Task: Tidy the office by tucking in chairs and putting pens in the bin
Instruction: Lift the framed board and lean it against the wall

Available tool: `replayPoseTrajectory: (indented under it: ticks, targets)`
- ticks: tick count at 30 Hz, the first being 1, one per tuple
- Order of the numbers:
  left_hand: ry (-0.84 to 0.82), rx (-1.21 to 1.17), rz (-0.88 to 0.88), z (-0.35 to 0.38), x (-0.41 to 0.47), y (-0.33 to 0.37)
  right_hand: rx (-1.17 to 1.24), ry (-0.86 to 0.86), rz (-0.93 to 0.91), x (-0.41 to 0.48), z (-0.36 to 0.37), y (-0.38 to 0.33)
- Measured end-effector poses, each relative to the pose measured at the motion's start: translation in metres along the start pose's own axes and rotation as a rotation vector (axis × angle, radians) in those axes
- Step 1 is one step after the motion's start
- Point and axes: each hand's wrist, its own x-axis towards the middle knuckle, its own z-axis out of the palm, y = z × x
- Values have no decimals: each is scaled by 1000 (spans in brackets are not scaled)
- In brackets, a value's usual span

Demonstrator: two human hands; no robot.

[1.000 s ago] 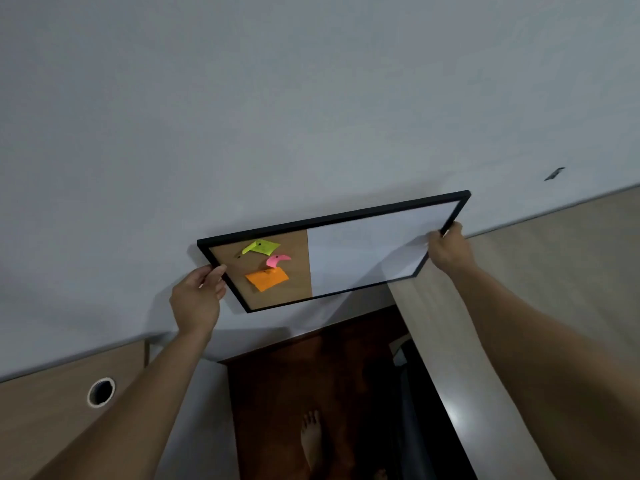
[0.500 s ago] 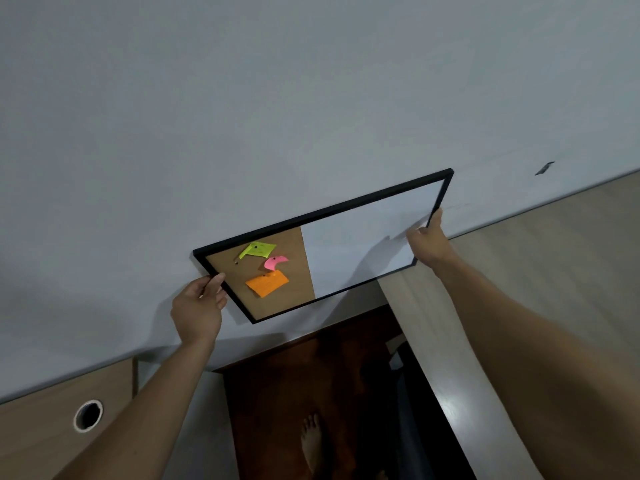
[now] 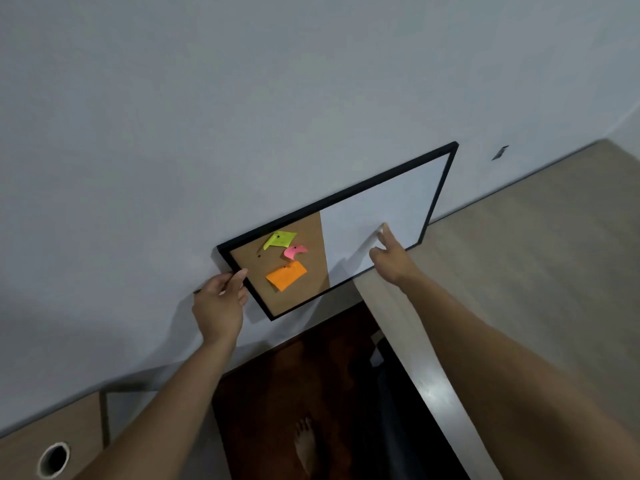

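We see a black-framed board (image 3: 377,216), half brown cork and half white, lying flat against the grey wall (image 3: 242,98) and tilted, its right end higher than its left. Our left hand (image 3: 220,304) grips the frame's lower left edge, thumb on the front of the frame and fingers curled around behind it. Our right hand (image 3: 389,259) is at the board's lower edge on the white half, fingers stretched out and loosely spread, the fingertips (image 3: 383,230) touching or just over the white surface; we cannot tell whether they press on it. Three paper notes are pinned to the cork half: a lime-green one (image 3: 280,239) at the top, a small pink one (image 3: 295,251) just beneath it, and a larger orange one (image 3: 286,275) lowest, between our two hands.

Below the board, a light wooden desk top (image 3: 519,271) runs along the wall on the right, and another wooden surface with a round cable hole (image 3: 53,460) sits at lower left. Between them lies dark reddish floor (image 3: 294,375), where a bare foot (image 3: 306,441) shows. No pens, bin or chairs appear in this view.
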Motion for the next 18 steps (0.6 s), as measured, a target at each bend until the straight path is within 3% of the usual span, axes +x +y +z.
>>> replayPoseTrajectory:
  ticks: [7, 18]
  targets:
    - [-120, 136, 58, 88, -11, 19, 13, -18, -4, 6, -1, 27]
    - [-183, 250, 124, 174, -16, 30, 129, 107, -79, 36, -27, 47]
